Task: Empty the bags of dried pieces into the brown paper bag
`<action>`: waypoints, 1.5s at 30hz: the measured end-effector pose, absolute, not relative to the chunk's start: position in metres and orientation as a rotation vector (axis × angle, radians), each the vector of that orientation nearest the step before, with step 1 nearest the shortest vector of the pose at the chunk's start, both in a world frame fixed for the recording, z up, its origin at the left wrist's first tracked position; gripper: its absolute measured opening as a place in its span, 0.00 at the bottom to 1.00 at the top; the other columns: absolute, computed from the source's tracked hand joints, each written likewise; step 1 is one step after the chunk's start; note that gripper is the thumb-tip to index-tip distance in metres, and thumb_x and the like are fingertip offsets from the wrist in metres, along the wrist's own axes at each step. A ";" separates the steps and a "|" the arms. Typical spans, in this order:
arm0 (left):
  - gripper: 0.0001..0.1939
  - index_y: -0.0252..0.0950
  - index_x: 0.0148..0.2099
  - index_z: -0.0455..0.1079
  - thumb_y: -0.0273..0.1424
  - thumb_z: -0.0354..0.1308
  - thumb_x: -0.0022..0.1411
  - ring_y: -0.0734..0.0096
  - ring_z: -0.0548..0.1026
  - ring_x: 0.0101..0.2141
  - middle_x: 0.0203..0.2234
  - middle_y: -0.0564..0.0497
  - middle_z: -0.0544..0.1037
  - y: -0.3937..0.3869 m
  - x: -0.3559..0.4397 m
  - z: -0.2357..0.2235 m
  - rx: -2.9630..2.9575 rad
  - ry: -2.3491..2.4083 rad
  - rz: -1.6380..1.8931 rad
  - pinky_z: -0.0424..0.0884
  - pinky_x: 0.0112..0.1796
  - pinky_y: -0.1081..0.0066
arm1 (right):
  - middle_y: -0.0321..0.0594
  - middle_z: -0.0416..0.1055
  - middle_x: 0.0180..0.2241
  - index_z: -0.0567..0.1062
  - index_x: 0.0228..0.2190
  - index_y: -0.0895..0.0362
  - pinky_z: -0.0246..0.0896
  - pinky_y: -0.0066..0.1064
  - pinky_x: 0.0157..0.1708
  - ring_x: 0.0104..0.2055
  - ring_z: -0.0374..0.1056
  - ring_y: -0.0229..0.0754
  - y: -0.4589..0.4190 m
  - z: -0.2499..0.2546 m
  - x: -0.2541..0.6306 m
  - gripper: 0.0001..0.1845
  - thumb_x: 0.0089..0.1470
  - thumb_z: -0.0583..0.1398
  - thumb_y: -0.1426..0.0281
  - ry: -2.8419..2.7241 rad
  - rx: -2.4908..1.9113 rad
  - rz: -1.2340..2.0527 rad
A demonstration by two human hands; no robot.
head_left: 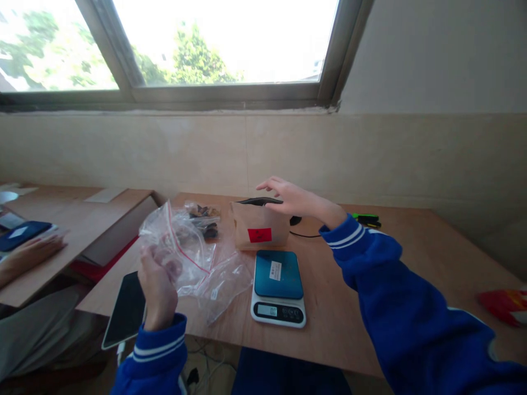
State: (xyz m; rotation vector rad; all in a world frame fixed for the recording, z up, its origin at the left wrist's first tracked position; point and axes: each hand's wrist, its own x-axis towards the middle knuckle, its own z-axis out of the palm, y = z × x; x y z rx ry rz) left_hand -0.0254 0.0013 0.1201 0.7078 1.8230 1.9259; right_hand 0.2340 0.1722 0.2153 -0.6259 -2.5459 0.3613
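Observation:
My left hand is closed on a clear zip bag with a red seal line, held up over the left part of the desk. Another clear zip bag lies flat beside it. My right hand hovers at the mouth of a brown paper bag with a red label, its fingers apart and nothing visible in them. Dark material shows at the bag's opening. In front of that bag sits a kitchen scale with a blue-green plate, its display reading about 0.0.
Behind the zip bags lie small bags with dark contents. A phone or tablet with a white cable juts over the front edge. Green and black pens lie back right, a red packet far right. Another person's hand rests at the left desk.

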 end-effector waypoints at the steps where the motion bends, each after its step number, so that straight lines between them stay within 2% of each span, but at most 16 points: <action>1: 0.21 0.44 0.43 0.69 0.50 0.44 0.62 0.74 0.69 0.21 0.32 0.53 0.78 -0.007 -0.024 0.108 0.590 1.787 1.939 0.61 0.19 0.73 | 0.47 0.70 0.48 0.72 0.47 0.58 0.66 0.38 0.50 0.50 0.69 0.46 0.170 0.215 0.234 0.18 0.52 0.59 0.77 -2.532 -0.651 0.338; 3: 0.19 0.43 0.40 0.70 0.51 0.49 0.60 0.74 0.67 0.19 0.28 0.54 0.77 -0.020 -0.022 0.088 0.422 1.765 1.961 0.60 0.18 0.73 | 0.46 0.72 0.44 0.74 0.43 0.59 0.67 0.36 0.46 0.44 0.71 0.44 0.166 0.214 0.235 0.13 0.55 0.57 0.77 -2.517 -0.718 0.327; 6: 0.25 0.39 0.41 0.70 0.55 0.50 0.59 0.77 0.63 0.16 0.27 0.53 0.76 -0.032 -0.024 0.074 0.442 1.805 1.854 0.56 0.16 0.75 | 0.46 0.75 0.39 0.75 0.42 0.60 0.67 0.37 0.43 0.39 0.72 0.45 0.156 0.210 0.236 0.12 0.61 0.53 0.73 -2.559 -0.810 0.384; 9: 0.32 0.37 0.42 0.69 0.61 0.47 0.56 0.79 0.60 0.15 0.25 0.53 0.74 -0.032 -0.026 0.067 0.619 1.814 1.654 0.52 0.15 0.76 | 0.49 0.74 0.44 0.74 0.45 0.60 0.64 0.43 0.50 0.47 0.70 0.49 0.143 0.200 0.235 0.13 0.61 0.52 0.72 -2.531 -0.787 0.315; 12: 0.35 0.36 0.39 0.69 0.64 0.50 0.50 0.79 0.58 0.14 0.21 0.54 0.71 -0.019 -0.024 0.059 0.808 1.765 1.461 0.51 0.14 0.76 | 0.49 0.70 0.47 0.73 0.45 0.58 0.59 0.46 0.55 0.52 0.65 0.51 0.119 0.185 0.233 0.13 0.61 0.52 0.74 -2.307 -0.737 0.170; 16: 0.32 0.33 0.35 0.72 0.60 0.58 0.45 0.80 0.59 0.14 0.19 0.57 0.65 -0.002 -0.016 0.054 1.043 1.707 1.263 0.52 0.14 0.76 | 0.44 0.71 0.39 0.72 0.39 0.54 0.65 0.41 0.48 0.45 0.67 0.47 0.080 0.151 0.225 0.13 0.61 0.50 0.76 -2.051 -0.747 0.322; 20: 0.25 0.34 0.38 0.73 0.53 0.57 0.53 0.80 0.60 0.16 0.18 0.58 0.61 -0.018 -0.019 0.060 0.939 1.805 1.488 0.54 0.16 0.78 | 0.42 0.73 0.38 0.73 0.37 0.53 0.66 0.38 0.46 0.44 0.69 0.45 0.063 0.100 0.208 0.13 0.60 0.50 0.77 -2.184 -0.827 0.650; 22: 0.22 0.35 0.38 0.71 0.50 0.57 0.55 0.79 0.62 0.18 0.19 0.58 0.63 -0.034 -0.027 0.060 0.777 1.889 1.715 0.58 0.18 0.79 | 0.47 0.72 0.46 0.72 0.45 0.57 0.62 0.40 0.53 0.51 0.67 0.45 0.067 0.075 0.192 0.14 0.60 0.51 0.76 -2.368 -0.821 0.709; 25: 0.19 0.35 0.34 0.68 0.48 0.58 0.53 0.75 0.71 0.25 0.26 0.53 0.72 -0.052 -0.038 0.053 0.542 1.900 1.902 0.66 0.22 0.79 | 0.53 0.65 0.57 0.66 0.55 0.62 0.53 0.44 0.60 0.60 0.59 0.50 0.078 0.050 0.159 0.23 0.59 0.57 0.71 -2.691 -0.689 0.697; 27: 0.18 0.35 0.34 0.66 0.46 0.58 0.54 0.73 0.75 0.28 0.32 0.50 0.76 -0.056 -0.041 0.047 0.474 1.830 1.909 0.69 0.24 0.78 | 0.57 0.66 0.56 0.65 0.56 0.65 0.52 0.47 0.60 0.59 0.60 0.54 0.084 0.040 0.137 0.30 0.56 0.61 0.63 -2.821 -0.692 0.637; 30: 0.18 0.36 0.38 0.65 0.45 0.58 0.55 0.75 0.74 0.24 0.34 0.49 0.78 -0.057 -0.042 0.045 0.483 1.782 1.900 0.69 0.23 0.77 | 0.60 0.68 0.51 0.69 0.51 0.67 0.54 0.51 0.56 0.54 0.62 0.57 0.090 0.035 0.113 0.34 0.49 0.67 0.58 -2.940 -0.747 0.482; 32: 0.19 0.37 0.40 0.63 0.46 0.58 0.56 0.78 0.70 0.20 0.34 0.50 0.78 -0.056 -0.045 0.049 0.534 1.784 1.907 0.66 0.19 0.78 | 0.58 0.68 0.49 0.72 0.45 0.65 0.55 0.50 0.54 0.53 0.62 0.57 0.092 0.036 0.106 0.27 0.48 0.68 0.61 -2.978 -0.771 0.402; 35: 0.20 0.37 0.39 0.60 0.49 0.56 0.58 0.83 0.61 0.14 0.30 0.52 0.77 -0.048 -0.057 0.060 0.674 1.792 1.902 0.57 0.14 0.80 | 0.55 0.69 0.46 0.74 0.36 0.63 0.56 0.48 0.52 0.51 0.62 0.54 0.091 0.046 0.109 0.11 0.53 0.63 0.68 -2.988 -0.818 0.369; 38: 0.22 0.37 0.40 0.59 0.50 0.57 0.56 0.83 0.58 0.13 0.25 0.55 0.75 -0.029 -0.079 0.064 0.809 1.839 1.855 0.52 0.13 0.81 | 0.51 0.69 0.44 0.73 0.33 0.61 0.57 0.43 0.49 0.48 0.63 0.50 0.088 0.069 0.124 0.05 0.55 0.58 0.72 -2.909 -0.842 0.383; 42: 0.26 0.36 0.45 0.60 0.52 0.54 0.56 0.79 0.61 0.15 0.28 0.52 0.75 0.006 -0.105 0.051 1.015 1.957 1.507 0.58 0.17 0.76 | 0.39 0.69 0.31 0.69 0.30 0.58 0.58 0.33 0.38 0.36 0.65 0.42 0.082 0.108 0.152 0.02 0.51 0.58 0.75 -2.532 -0.935 0.651; 45: 0.27 0.32 0.50 0.64 0.46 0.56 0.56 0.61 0.75 0.30 0.35 0.43 0.76 0.019 -0.106 0.037 1.317 2.266 1.094 0.71 0.31 0.65 | 0.34 0.68 0.27 0.64 0.30 0.56 0.57 0.29 0.30 0.29 0.65 0.38 0.077 0.125 0.161 0.05 0.52 0.58 0.73 -2.093 -1.039 1.057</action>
